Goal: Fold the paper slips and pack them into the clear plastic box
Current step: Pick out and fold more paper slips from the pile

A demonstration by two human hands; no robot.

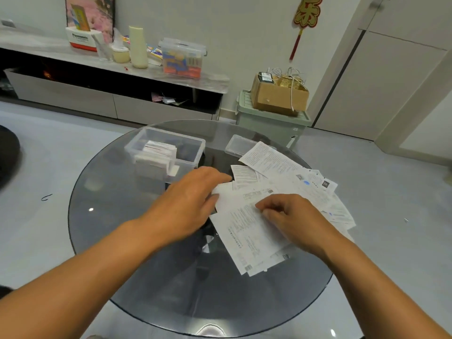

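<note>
One clear rectangular plastic box stands open at the upper centre of the round dark glass counter; inside it sits a stack of folded white paper slips. One clear flat lid lies to its right. The loose white printed paper slips, too overlapped to count, spread over the right side. The left hand presses flat on a sheet, fingers together. The right hand pinches the sheet's edge with curled fingers.

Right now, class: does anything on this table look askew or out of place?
Yes. The loose paper slips lie fanned at mixed angles, overlapping, and they partly cover the clear lid. The folded slips in the clear plastic box sit neatly stacked.
</note>
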